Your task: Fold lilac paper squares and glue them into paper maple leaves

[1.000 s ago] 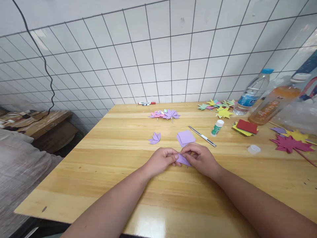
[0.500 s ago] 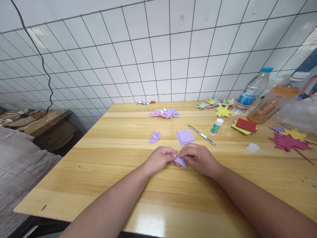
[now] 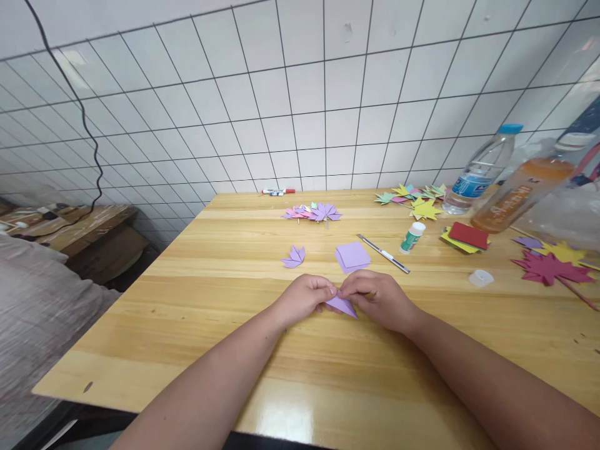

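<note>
Between my hands is a folded piece of purple paper [image 3: 343,305], its pointed tip angled down to the right. My left hand [image 3: 307,300] pinches its upper left part between thumb and fingers. At its upper right edge, my right hand [image 3: 379,299] has thumb and fingertips closed on the paper. Just beyond them lie purple paper squares [image 3: 353,256], slightly fanned. A folded purple leaf piece [image 3: 294,257] rests to the left of the squares. A slim utility knife [image 3: 384,254] lies slantwise on their right.
A glue stick [image 3: 412,237] stands on the wooden table [image 3: 197,300], its cap [image 3: 480,277] apart from it. Paper leaves [image 3: 323,213] lie at the back; a water bottle [image 3: 478,172], orange drink bottle [image 3: 525,190], red paper stack [image 3: 469,235] and crimson leaf [image 3: 546,269] are at right.
The view has shifted very slightly. Both hands keep hold of the purple paper in almost the same place, with only tiny finger movement.
</note>
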Motion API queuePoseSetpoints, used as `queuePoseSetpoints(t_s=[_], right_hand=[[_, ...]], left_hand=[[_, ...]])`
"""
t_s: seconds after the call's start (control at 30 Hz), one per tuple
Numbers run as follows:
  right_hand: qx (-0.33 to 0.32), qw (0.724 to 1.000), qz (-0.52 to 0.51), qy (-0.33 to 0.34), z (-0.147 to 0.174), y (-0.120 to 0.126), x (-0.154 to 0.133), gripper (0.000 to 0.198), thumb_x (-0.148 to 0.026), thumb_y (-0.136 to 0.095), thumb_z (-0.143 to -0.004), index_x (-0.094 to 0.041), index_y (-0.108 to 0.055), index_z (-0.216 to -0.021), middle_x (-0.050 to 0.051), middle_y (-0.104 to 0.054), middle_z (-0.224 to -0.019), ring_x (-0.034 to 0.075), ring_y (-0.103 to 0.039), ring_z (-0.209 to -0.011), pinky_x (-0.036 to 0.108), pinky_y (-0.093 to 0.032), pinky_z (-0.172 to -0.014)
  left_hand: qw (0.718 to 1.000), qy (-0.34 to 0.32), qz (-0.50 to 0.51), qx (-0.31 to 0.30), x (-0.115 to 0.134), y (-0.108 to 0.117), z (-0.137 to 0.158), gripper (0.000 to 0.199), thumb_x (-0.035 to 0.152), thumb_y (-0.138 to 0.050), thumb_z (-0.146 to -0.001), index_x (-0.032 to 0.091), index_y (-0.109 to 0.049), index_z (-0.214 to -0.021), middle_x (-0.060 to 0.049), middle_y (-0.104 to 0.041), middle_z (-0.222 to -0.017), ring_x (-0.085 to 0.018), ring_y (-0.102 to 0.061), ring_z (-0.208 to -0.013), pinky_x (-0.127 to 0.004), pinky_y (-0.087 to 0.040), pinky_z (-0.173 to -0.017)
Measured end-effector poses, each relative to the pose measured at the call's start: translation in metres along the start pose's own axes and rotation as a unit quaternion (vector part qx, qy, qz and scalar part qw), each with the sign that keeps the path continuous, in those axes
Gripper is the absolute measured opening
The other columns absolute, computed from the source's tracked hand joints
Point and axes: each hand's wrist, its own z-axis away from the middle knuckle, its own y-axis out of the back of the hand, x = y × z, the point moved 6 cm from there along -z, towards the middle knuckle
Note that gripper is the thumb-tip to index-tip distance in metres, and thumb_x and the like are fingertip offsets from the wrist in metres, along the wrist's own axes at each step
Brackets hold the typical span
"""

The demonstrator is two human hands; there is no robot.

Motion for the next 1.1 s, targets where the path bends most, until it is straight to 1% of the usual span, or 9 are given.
queuePoseSetpoints(t_s=[0.1,0.2,0.23,0.3,0.4,0.6,0.83,1.0,1.1], right_hand=[[-0.014,0.998,-0.029,-0.054,0.001,-0.001,0.004,0.021,-0.012,-0.052,-0.075,-0.024,-0.068,-0.079,0.002,-0.067,-0.083,0.014,-0.062,-0.076,0.025,-0.049,-0.069],[-0.023,0.984,-0.097,-0.151,0.002,-0.003,0.012,0.02,-0.017,-0.051,-0.076,-0.021,-0.064,-0.091,0.004,-0.067,-0.087,0.015,-0.062,-0.076,0.024,-0.049,-0.063],[-0.025,0.977,-0.114,-0.181,0.003,-0.004,0.014,0.02,-0.021,-0.051,-0.078,-0.02,-0.063,-0.093,0.004,-0.067,-0.085,0.015,-0.062,-0.073,0.023,-0.049,-0.061],[-0.037,0.966,-0.122,-0.225,0.004,-0.007,0.02,0.019,-0.029,-0.049,-0.08,-0.018,-0.064,-0.086,0.002,-0.065,-0.072,0.013,-0.06,-0.063,0.022,-0.047,-0.056],[-0.058,0.959,-0.109,-0.257,0.004,-0.012,0.025,0.023,-0.036,-0.051,-0.079,-0.017,-0.062,-0.07,-0.001,-0.058,-0.056,0.011,-0.053,-0.051,0.021,-0.042,-0.049],[-0.048,0.957,-0.119,-0.262,0.005,-0.013,0.028,0.021,-0.036,-0.054,-0.077,-0.017,-0.06,-0.069,-0.002,-0.057,-0.056,0.011,-0.051,-0.052,0.02,-0.04,-0.049],[-0.039,0.957,-0.114,-0.265,0.004,-0.012,0.029,0.02,-0.036,-0.057,-0.074,-0.017,-0.059,-0.067,-0.002,-0.056,-0.057,0.009,-0.048,-0.051,0.019,-0.037,-0.048],[-0.047,0.963,-0.098,-0.248,0.004,-0.013,0.026,0.019,-0.033,-0.055,-0.075,-0.017,-0.058,-0.067,-0.002,-0.054,-0.058,0.009,-0.046,-0.052,0.019,-0.036,-0.048],[-0.049,0.97,-0.066,-0.227,0.004,-0.012,0.022,0.014,-0.027,-0.054,-0.075,-0.017,-0.056,-0.065,-0.003,-0.053,-0.057,0.009,-0.045,-0.053,0.019,-0.035,-0.048]], left_hand=[[0.999,-0.012,-0.026,0.023,0.0,0.0,0.001,0.029,0.04,-0.054,-0.075,0.014,-0.063,-0.068,-0.003,-0.066,-0.064,-0.01,-0.046,-0.05,-0.021,-0.032,-0.05],[0.994,-0.048,-0.082,0.059,0.002,0.001,0.002,0.03,0.039,-0.051,-0.078,0.014,-0.062,-0.065,0.0,-0.06,-0.059,-0.01,-0.047,-0.052,-0.021,-0.034,-0.052],[0.991,-0.059,-0.103,0.069,0.003,0.002,0.002,0.03,0.038,-0.05,-0.078,0.015,-0.062,-0.065,0.0,-0.059,-0.06,-0.011,-0.049,-0.055,-0.022,-0.035,-0.054],[0.984,-0.075,-0.138,0.081,0.004,0.002,0.003,0.029,0.037,-0.048,-0.08,0.016,-0.062,-0.065,0.0,-0.059,-0.062,-0.013,-0.052,-0.059,-0.022,-0.038,-0.057],[0.976,-0.088,-0.178,0.089,0.005,0.003,0.003,0.029,0.034,-0.045,-0.081,0.016,-0.062,-0.066,0.0,-0.06,-0.063,-0.014,-0.054,-0.062,-0.023,-0.039,-0.059],[0.968,-0.091,-0.214,0.098,0.004,0.003,0.003,0.029,0.034,-0.044,-0.081,0.017,-0.062,-0.067,0.0,-0.061,-0.064,-0.015,-0.055,-0.063,-0.023,-0.04,-0.058],[0.968,-0.087,-0.216,0.091,0.001,0.003,0.001,0.028,0.033,-0.043,-0.082,0.017,-0.062,-0.069,0.0,-0.061,-0.065,-0.014,-0.056,-0.063,-0.023,-0.04,-0.058],[0.964,-0.087,-0.238,0.085,0.001,0.0,0.001,0.028,0.031,-0.041,-0.083,0.017,-0.062,-0.071,0.0,-0.062,-0.066,-0.014,-0.056,-0.064,-0.022,-0.039,-0.058],[0.95,-0.09,-0.286,0.086,0.007,-0.002,0.004,0.028,0.03,-0.041,-0.083,0.018,-0.063,-0.07,0.001,-0.062,-0.064,-0.013,-0.054,-0.061,-0.022,-0.036,-0.054]])
